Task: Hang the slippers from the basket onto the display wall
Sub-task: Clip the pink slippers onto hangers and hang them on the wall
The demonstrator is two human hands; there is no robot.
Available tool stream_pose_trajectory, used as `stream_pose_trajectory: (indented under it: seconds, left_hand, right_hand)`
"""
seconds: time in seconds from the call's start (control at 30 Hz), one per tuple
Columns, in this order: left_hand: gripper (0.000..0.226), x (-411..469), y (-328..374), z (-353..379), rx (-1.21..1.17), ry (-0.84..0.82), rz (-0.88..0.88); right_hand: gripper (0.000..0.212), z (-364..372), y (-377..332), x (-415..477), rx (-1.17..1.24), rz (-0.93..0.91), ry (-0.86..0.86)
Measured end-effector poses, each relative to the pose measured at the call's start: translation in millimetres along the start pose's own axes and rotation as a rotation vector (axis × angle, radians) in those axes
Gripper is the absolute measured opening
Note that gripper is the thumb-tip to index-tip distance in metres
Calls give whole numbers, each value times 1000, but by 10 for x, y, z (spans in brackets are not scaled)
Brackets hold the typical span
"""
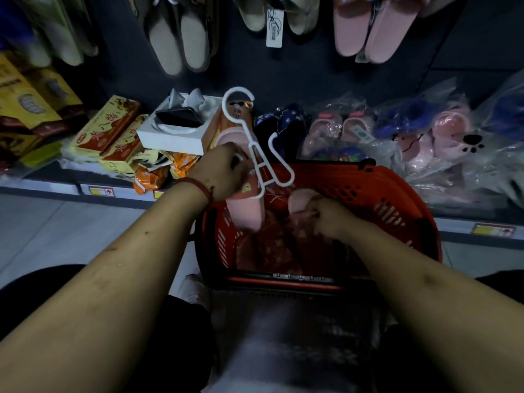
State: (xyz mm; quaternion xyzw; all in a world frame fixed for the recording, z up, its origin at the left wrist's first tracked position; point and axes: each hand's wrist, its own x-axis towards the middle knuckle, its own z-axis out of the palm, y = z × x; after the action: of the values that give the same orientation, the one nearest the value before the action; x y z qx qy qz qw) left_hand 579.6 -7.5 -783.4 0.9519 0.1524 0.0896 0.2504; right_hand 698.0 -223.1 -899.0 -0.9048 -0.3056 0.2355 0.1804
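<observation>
One pink slipper (246, 214), hanger hook (224, 104) toward wall (312, 75)

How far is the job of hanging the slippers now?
Done: pink slides and beige slippers already hang on the display wall. In hand: the left hand holds a pink slipper with a white hanger; the right hand grips a second pink slipper in the red basket. Left: hanging this pair; more seems to lie in the basket.
</observation>
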Motion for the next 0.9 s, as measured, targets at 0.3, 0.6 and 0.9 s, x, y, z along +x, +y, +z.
stream_pose_trajectory:
  seconds: [0.3,0.6,0.9]
  left_hand:
    - [17,229,302,-472,55,24,124]
    - [19,305,353,-410,142,88,128]
    - [25,232,485,-380,231,45,205]
  right_hand:
    - [10,-1333,-466,-89,210,-182,387]
    - [12,-1625,-497,-157,405,-165,635]
    - [19,-1764,-774,-237,408,-254,763]
